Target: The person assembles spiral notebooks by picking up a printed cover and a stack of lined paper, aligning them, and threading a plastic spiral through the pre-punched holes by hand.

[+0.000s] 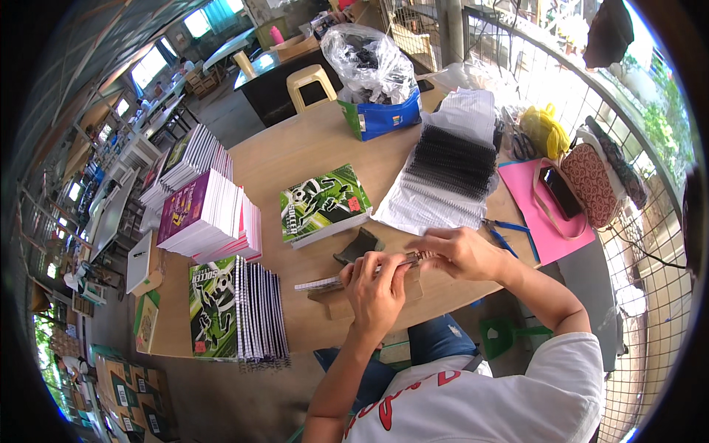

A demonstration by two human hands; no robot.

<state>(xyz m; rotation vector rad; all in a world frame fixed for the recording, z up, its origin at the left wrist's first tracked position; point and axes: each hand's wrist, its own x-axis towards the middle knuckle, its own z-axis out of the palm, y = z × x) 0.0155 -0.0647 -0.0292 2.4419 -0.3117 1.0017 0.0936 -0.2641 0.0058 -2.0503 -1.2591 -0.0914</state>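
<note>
Left hand (375,289) curled closed over the middle of a thin white-edged piece (317,283), likely a notebook seen edge-on, with one end showing left of the knuckles. Right hand (464,255) part-closed at the opposite end, with fingertips bunched; cannot tell whether pinching or only touching. Just beneath left hand: tan board (336,308). Just beyond it: dark curved block (360,246), on the tabletop (269,155). Farther ahead of left hand: green-cover stack (325,203). Well to its left: spiral-bound books (258,310), with purple-cover books (196,207) beyond. Ahead of right hand: black binding coils (452,162) on white plastic sheeting (410,207). Just right of it: blue-handled pliers (512,226), near a pink folder (524,198). Handling, judged by looks: probably light, fairly stiff lengthwise, bendy across, maybe slick on the faces. Could fan or crease if squeezed off-centre. Best held flat between thumb and fingers at mid-length, as with left hand. Use fingertips only at the right-hand end; go easy on pressure. Avoid taking the whole weight by the left end: likely to droop.
</note>
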